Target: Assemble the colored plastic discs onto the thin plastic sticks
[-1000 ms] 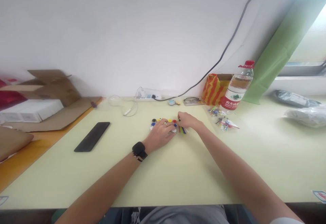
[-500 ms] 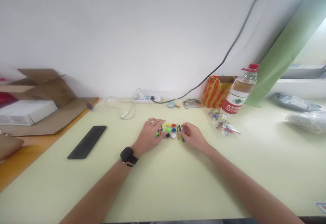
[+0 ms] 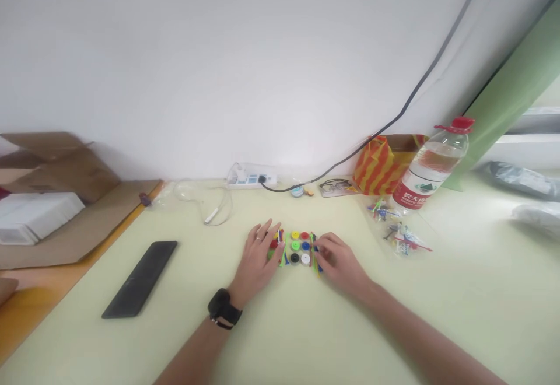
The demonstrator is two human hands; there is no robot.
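Note:
Small round plastic discs point(image 3: 296, 246) in yellow, red, green, blue, black and white lie in two columns between my hands. My left hand point(image 3: 259, 256) rests at their left side, fingers spread. It partly covers more coloured pieces, and thin green and blue sticks point(image 3: 286, 251) show beside its thumb. On the right of the discs lies a bunch of thin coloured sticks point(image 3: 314, 252) in green, red, blue and yellow. My right hand point(image 3: 339, 261) has its fingers curled, with thumb and fingertips closed at these sticks; the exact grip is partly hidden.
Clear bags of small coloured parts point(image 3: 405, 238) lie at the right, by a large water bottle point(image 3: 420, 178) and a striped bag point(image 3: 371, 169). A black flat case point(image 3: 140, 280) lies left. A power strip point(image 3: 251, 179), cable point(image 3: 212, 216) and glasses point(image 3: 335, 185) sit by the wall.
My left thumb has drawn back from the black disc, uncovering sticks at the left, and its fingers are more stretched. My right hand stays by the right-hand sticks. The camera view has shifted.

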